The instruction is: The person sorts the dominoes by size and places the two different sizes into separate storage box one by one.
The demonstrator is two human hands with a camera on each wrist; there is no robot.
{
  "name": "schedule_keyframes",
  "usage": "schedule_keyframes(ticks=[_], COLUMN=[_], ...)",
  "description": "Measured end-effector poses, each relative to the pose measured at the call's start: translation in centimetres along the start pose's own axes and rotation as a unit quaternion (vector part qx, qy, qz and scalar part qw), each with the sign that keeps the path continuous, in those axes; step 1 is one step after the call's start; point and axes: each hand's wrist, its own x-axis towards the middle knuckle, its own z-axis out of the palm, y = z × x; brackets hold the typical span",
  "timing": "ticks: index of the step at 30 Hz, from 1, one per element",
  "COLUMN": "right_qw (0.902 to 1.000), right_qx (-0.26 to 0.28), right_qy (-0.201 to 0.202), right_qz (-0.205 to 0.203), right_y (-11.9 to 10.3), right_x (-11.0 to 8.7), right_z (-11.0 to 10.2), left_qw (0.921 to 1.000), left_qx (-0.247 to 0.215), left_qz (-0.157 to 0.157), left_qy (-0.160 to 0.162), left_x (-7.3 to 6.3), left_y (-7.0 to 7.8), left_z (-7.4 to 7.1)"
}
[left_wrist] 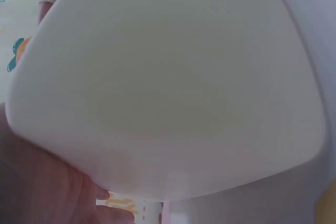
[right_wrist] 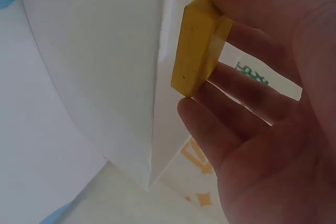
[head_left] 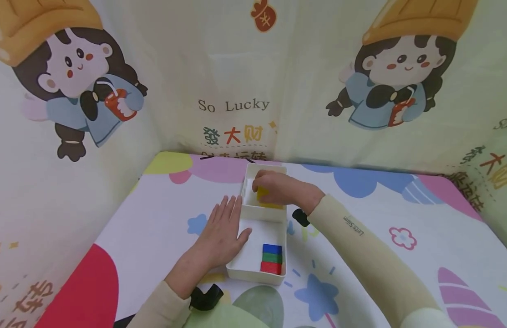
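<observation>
My right hand (head_left: 283,189) reaches into the far white box (head_left: 261,212). It pinches a yellow block (right_wrist: 194,51) between thumb and fingers, and the right wrist view shows the block tilted beside a white wall. More yellow shows under the hand by the near wall; whether it is a separate block I cannot tell. In the near white box (head_left: 253,274), a blue block (head_left: 272,248), a green block (head_left: 272,257) and a red block (head_left: 271,267) sit together at the right. My left hand (head_left: 222,234) rests along the boxes' left side, fingers straight.
A patterned cloth (head_left: 360,273) covers the table under both boxes. Printed curtains (head_left: 311,114) stand behind the table and at its sides. A black strap piece (head_left: 206,298) is at the left wrist, another (head_left: 301,217) by the right wrist.
</observation>
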Motion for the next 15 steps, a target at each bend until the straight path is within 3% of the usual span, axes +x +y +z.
schedule_keyframes(ticks=[6, 15], right_qw=[0.9987, 0.997], right_qx=[-0.017, -0.013], right_qy=[-0.046, -0.076], right_qz=[0.009, 0.007], right_y=[-0.4, -1.2], right_x=[1.5, 2.8], right_z=[0.1, 0.3], left_qw=[1.0, 1.0], left_qx=[0.005, 0.001], left_qz=[0.002, 0.001], left_qy=[0.002, 0.004], left_x=[0.0, -0.2], left_y=[0.0, 0.1], left_z=[0.0, 0.0])
